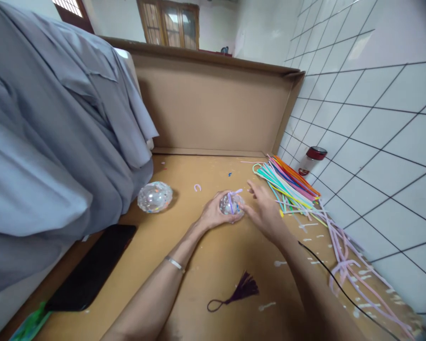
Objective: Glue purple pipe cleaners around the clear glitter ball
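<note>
My left hand [213, 211] is wrapped around a small clear rounded container [235, 214] at the middle of the table. A bent purple pipe cleaner [230, 202] lies across its top, and coloured bits show through the wall. On its right side, my right hand [264, 208] has its fingers apart; the thumb is close to the container, and I cannot tell if it touches. Further left stands a larger clear faceted bowl-like piece [155, 197] with coloured bits in it. Nearer to me lies a dark purple tassel [243, 288] with a loop.
Many coloured pipe cleaners [287, 184] are piled at the right by the tiled wall, with a red-lidded jar [310, 160] beside them. A black cable [335, 279] runs along the right. Left are a black phone [92, 267] and grey cloth [57, 118]. A cardboard panel [213, 104] closes the back.
</note>
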Available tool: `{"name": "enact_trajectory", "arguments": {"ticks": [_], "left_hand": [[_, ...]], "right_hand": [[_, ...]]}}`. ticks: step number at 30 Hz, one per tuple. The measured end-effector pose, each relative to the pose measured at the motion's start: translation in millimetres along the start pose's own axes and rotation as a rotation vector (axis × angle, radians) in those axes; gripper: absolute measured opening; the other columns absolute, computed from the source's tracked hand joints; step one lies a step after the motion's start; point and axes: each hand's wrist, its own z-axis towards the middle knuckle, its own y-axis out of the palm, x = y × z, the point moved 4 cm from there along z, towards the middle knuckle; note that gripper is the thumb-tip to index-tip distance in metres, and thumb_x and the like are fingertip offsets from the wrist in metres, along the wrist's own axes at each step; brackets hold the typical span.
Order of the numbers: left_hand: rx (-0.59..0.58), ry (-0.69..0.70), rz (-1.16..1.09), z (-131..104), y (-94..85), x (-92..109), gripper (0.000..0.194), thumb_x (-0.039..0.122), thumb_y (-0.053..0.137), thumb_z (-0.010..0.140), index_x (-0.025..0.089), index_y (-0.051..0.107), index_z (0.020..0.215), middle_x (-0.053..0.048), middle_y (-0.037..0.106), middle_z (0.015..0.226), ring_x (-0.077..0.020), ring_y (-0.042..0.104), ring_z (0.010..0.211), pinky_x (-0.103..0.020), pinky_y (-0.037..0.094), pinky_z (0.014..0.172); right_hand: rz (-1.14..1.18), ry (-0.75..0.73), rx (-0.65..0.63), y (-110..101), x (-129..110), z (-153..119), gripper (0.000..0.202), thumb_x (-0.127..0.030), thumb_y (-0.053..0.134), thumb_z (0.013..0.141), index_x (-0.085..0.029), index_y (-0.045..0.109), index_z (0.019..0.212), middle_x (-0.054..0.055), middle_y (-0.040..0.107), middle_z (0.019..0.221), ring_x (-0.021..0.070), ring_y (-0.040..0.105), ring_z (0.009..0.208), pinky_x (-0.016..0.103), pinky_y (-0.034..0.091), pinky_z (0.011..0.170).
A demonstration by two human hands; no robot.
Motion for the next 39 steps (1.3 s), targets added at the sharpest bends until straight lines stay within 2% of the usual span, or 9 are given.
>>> {"name": "enact_trajectory", "arguments": {"ticks": [2,4,6,8,12,19,33,39], "left_hand": [[-0.009,0.011,0.021,0,-0.4,3,0.083,0.036,0.088,0.052,0.026,0.055,0.127,-0.008,0.062,0.128,-0.0284,0.061,0.116,-0.043,0.048,0.102],[-0.028,0.016,0.046,0,-0.4,6,0.081,0.035,0.088,0.053,0.026,0.055,0.127,-0.007,0.063,0.126,-0.0276,0.062,0.113,-0.042,0.049,0.101],[-0.035,0.015,0.077,0,-0.5,7,0.081,0.033,0.087,0.052,0.025,0.056,0.126,-0.007,0.064,0.123,-0.0276,0.063,0.112,-0.042,0.049,0.100],[-0.021,-0.001,0.099,0,-0.9,7,0.081,0.033,0.088,0.052,0.025,0.056,0.126,-0.007,0.064,0.123,-0.0283,0.063,0.111,-0.042,0.050,0.098],[-0.020,-0.025,0.073,0,0.0,8,0.083,0.033,0.088,0.052,0.023,0.055,0.128,-0.009,0.065,0.123,-0.0280,0.063,0.111,-0.040,0.051,0.097],[-0.003,-0.025,-0.034,0,1.4,15,0.081,0.021,0.085,0.049,0.017,0.056,0.125,-0.009,0.064,0.122,-0.0264,0.063,0.111,-0.040,0.048,0.101],[-0.088,-0.060,-0.063,-1,4.0,20,0.077,0.020,0.083,0.049,0.017,0.058,0.122,-0.009,0.065,0.121,-0.0271,0.063,0.110,-0.041,0.048,0.101],[-0.114,-0.078,-0.066,-1,3.4,16,0.078,0.020,0.080,0.050,0.016,0.056,0.124,-0.009,0.064,0.123,-0.0280,0.062,0.113,-0.041,0.046,0.103]], "right_hand": [[0.049,-0.078,-0.027,6,-12,16,0.039,-0.026,0.052,0.092,-0.017,0.055,0.130,0.013,0.061,0.112,0.0247,0.058,0.101,0.036,0.047,0.086],[0.063,-0.139,-0.026,12,-17,23,0.025,-0.022,0.047,0.094,-0.016,0.067,0.107,0.012,0.064,0.098,0.0234,0.060,0.092,0.034,0.048,0.081],[0.102,-0.176,0.012,17,-15,21,0.026,-0.019,0.044,0.096,-0.016,0.070,0.094,0.011,0.066,0.087,0.0215,0.062,0.082,0.031,0.049,0.075],[0.174,-0.200,0.077,21,-11,13,0.026,-0.018,0.044,0.096,-0.017,0.070,0.095,0.010,0.068,0.085,0.0200,0.064,0.080,0.030,0.051,0.073],[0.268,-0.255,0.170,26,-5,-5,0.027,-0.015,0.046,0.095,-0.020,0.071,0.104,0.009,0.073,0.094,0.0199,0.068,0.089,0.032,0.055,0.080],[0.217,-0.332,0.298,30,-5,-19,0.029,-0.013,0.047,0.093,-0.022,0.069,0.110,0.008,0.075,0.096,0.0204,0.070,0.090,0.035,0.057,0.079],[0.314,-0.308,0.279,34,3,-28,0.024,-0.015,0.047,0.094,-0.021,0.069,0.103,0.008,0.074,0.094,0.0192,0.070,0.090,0.034,0.057,0.080],[0.256,-0.319,0.269,32,-1,-30,0.021,-0.017,0.049,0.096,-0.021,0.069,0.100,0.008,0.075,0.093,0.0193,0.070,0.090,0.034,0.057,0.080]]}}
